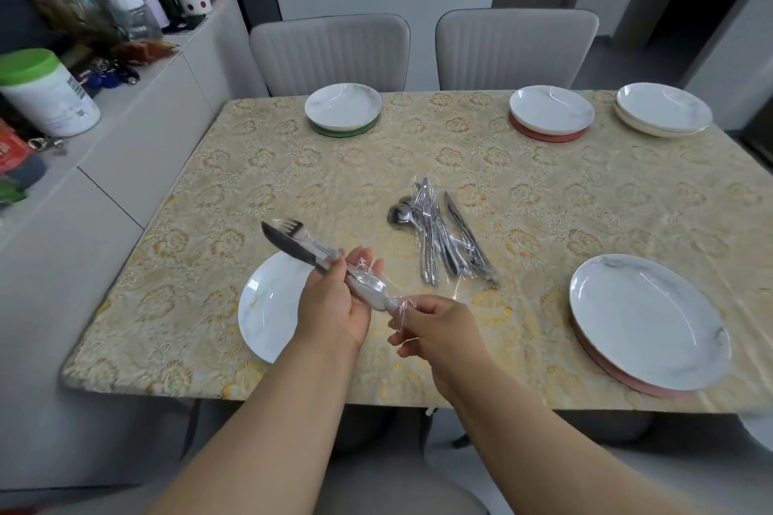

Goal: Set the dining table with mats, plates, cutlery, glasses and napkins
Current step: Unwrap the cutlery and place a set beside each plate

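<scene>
Knife and fork point(293, 240), held together, stick out up-left over the near-left plate point(267, 305) on the table point(293, 163); my left hand point(334, 297) curls around their handles, and just right of that plate my right hand point(439, 326) pinches clear plastic wrap point(372, 284); farther right lies the wrapped cutlery pile point(439, 234)

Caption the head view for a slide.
Left hand holds knife and fork while right hand pulls plastic wrap off their handles.
</scene>
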Available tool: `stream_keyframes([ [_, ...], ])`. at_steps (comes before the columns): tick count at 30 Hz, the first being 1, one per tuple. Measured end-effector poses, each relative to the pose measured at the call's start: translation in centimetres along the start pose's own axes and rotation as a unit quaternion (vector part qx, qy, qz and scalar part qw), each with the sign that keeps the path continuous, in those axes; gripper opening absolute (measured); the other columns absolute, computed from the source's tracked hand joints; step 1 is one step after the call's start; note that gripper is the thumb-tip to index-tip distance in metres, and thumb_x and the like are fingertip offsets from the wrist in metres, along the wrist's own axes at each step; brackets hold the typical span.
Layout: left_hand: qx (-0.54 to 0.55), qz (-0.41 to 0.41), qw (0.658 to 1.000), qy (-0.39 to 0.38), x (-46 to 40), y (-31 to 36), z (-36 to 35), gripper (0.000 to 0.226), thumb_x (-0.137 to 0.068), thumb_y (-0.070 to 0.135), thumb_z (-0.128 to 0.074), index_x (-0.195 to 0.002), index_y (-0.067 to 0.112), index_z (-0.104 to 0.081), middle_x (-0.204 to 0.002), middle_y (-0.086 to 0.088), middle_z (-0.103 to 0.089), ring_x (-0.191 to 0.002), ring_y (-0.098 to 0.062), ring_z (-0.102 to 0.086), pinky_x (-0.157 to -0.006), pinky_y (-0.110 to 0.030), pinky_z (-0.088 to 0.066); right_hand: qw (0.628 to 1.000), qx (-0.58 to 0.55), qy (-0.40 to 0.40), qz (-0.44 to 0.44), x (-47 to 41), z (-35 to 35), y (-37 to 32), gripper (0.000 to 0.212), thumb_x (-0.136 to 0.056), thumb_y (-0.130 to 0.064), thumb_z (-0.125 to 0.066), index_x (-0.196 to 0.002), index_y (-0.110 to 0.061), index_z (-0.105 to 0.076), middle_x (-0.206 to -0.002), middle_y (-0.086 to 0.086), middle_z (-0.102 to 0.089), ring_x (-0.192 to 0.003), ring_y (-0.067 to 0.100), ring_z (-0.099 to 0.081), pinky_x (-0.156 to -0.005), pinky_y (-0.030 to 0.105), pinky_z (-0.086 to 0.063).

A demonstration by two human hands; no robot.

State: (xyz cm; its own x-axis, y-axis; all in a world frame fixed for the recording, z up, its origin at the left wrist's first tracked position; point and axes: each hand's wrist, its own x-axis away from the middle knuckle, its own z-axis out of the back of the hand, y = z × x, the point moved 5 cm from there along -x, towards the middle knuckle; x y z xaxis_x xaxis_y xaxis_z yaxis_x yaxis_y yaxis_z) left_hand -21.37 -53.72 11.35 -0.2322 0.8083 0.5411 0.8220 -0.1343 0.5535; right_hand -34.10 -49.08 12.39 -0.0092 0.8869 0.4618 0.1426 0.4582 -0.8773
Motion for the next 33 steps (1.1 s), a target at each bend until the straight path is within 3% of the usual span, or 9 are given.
stream_keyframes([
  [4, -0.017, 0.022, 0.999, 0.017, -0.2, -0.5, 0.8, 0.017, -0.102, 0.011, -0.042, -0.117, 0.006, -0.05, -0.099, -0.017, -0.061, -0.087, -0.023, -0.066, -0.068, -0.041, -0.052, 1.0, 0.021, 0.005, -0.008, -0.3, -0.2, 0.6, 0.011, -0.085, 0.002, -0.062, -0.088, 0.011, -0.068, -0.061, 0.007, -0.058, -0.048, 0.01, -0.053, -0.045, 0.022, -0.042],
  [8, -0.016, 0.016, 0.999, 0.044, -1.1, 1.0, 1.1, 0.014, -0.103, 0.011, -0.04, -0.101, 0.004, -0.053, -0.093, -0.014, -0.061, -0.079, -0.019, -0.066, -0.064, -0.039, -0.053, 0.999, -0.008, 0.02, -0.036, 0.2, 0.7, 1.4, 0.01, -0.084, -0.006, -0.068, -0.078, 0.003, -0.068, -0.058, 0.005, -0.057, -0.051, 0.013, -0.053, -0.048, 0.023, -0.043],
  [11, -0.02, -0.005, 0.999, 0.043, -2.7, 3.4, 1.6, 0.017, -0.104, 0.013, -0.039, -0.097, 0.004, -0.051, -0.089, -0.013, -0.062, -0.074, -0.019, -0.065, -0.069, -0.038, -0.057, 0.999, -0.004, 0.017, -0.051, 0.5, 1.6, 1.5, 0.01, -0.086, -0.005, -0.06, -0.082, 0.001, -0.066, -0.066, 0.009, -0.061, -0.057, 0.018, -0.058, -0.052, 0.026, -0.047],
  [16, -0.067, -0.023, 0.997, 0.028, -3.2, 4.0, 1.1, 0.011, -0.102, 0.011, -0.044, -0.101, 0.004, -0.052, -0.086, -0.013, -0.064, -0.072, -0.02, -0.067, -0.066, -0.037, -0.058, 0.983, 0.094, -0.136, -0.084, -1.1, -1.1, 0.2, 0.022, -0.098, -0.019, -0.05, -0.107, -0.004, -0.062, -0.079, 0.011, -0.067, -0.061, 0.019, -0.063, -0.056, 0.028, -0.052],
  [20, -0.04, -0.046, 0.998, 0.035, -4.1, 5.8, 1.2, 0.015, -0.103, 0.012, -0.041, -0.097, 0.003, -0.052, -0.089, -0.012, -0.063, -0.074, -0.018, -0.067, -0.071, -0.038, -0.057, 0.969, 0.144, -0.177, -0.096, -2.4, -1.3, -0.2, 0.03, -0.1, -0.012, -0.041, -0.097, -0.003, -0.07, -0.063, 0.003, -0.052, -0.05, 0.012, -0.043, -0.05, 0.023, -0.037],
  [22, -0.034, -0.054, 0.997, 0.046, -4.9, 6.5, 1.6, 0.018, -0.104, 0.013, -0.039, -0.097, 0.003, -0.052, -0.089, -0.011, -0.062, -0.071, -0.016, -0.066, -0.08, -0.039, -0.058, 0.966, 0.152, -0.182, -0.102, -2.8, -1.0, -0.6, 0.032, -0.099, -0.01, -0.039, -0.094, -0.002, -0.07, -0.065, 0.006, -0.055, -0.051, 0.013, -0.046, -0.051, 0.024, -0.041],
  [25, -0.044, -0.05, 0.997, 0.04, -4.8, 5.8, 1.4, 0.02, -0.104, 0.011, -0.038, -0.091, 0.004, -0.052, -0.086, -0.011, -0.061, -0.072, -0.017, -0.065, -0.066, -0.033, -0.057, 0.955, 0.144, -0.23, -0.121, -3.1, -1.8, -0.7, 0.033, -0.101, -0.017, -0.039, -0.098, -0.003, -0.068, -0.072, 0.01, -0.063, -0.056, 0.017, -0.057, -0.055, 0.027, -0.05],
  [30, -0.046, -0.074, 0.995, 0.049, -5.3, 7.6, 1.7, 0.02, -0.103, 0.01, -0.04, -0.092, 0.001, -0.054, -0.087, -0.012, -0.064, -0.072, -0.018, -0.067, -0.068, -0.031, -0.059, 0.933, 0.208, -0.255, -0.147, -4.5, -0.4, 0.1, 0.031, -0.101, -0.023, -0.041, -0.093, -0.011, -0.069, -0.057, -0.001, -0.046, -0.047, 0.011, -0.033, -0.045, 0.022, -0.029],
  [33, -0.018, -0.106, 0.991, 0.083, -6.3, 10.5, 3.4, 0.015, -0.101, 0.009, -0.045, -0.097, 0.0, -0.056, -0.092, -0.014, -0.066, -0.076, -0.018, -0.07, -0.077, -0.032, -0.059, 0.924, 0.262, -0.202, -0.191, -5.5, 3.9, 0.4, 0.038, -0.1, -0.036, -0.043, -0.084, -0.013, -0.068, -0.055, -0.003, -0.04, -0.046, 0.009, -0.026, -0.046, 0.022, -0.019],
])
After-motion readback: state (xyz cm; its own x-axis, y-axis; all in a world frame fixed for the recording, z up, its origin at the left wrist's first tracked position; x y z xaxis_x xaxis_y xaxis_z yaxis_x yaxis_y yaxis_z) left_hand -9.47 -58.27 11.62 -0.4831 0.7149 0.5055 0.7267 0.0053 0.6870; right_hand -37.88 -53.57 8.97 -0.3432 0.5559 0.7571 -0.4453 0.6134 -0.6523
